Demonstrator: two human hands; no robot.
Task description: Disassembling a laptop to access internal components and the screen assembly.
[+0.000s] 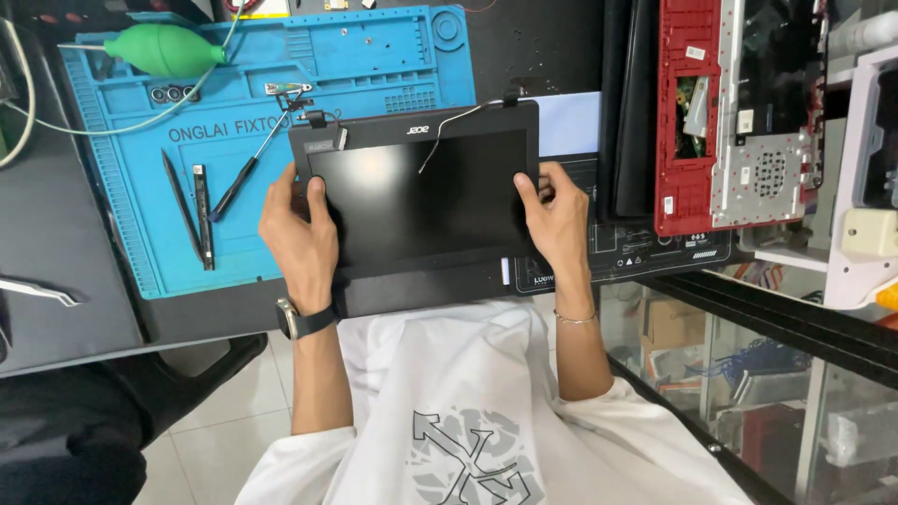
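A black laptop screen panel (418,192) with its bezel lies flat on the desk edge in front of me, a thin grey cable trailing from its top right corner. My left hand (297,224) grips its left edge, thumb on the bezel. My right hand (554,217) grips its right edge, thumb pressed on the frame. A watch is on my left wrist and a thin bracelet on the right.
A blue work mat (253,122) holds a green air blower (164,49), a screwdriver (245,168), tweezers and a pry tool (200,224). A red opened laptop base (739,112) stands at right. Metal tweezers (37,292) lie at far left. A glass counter is at lower right.
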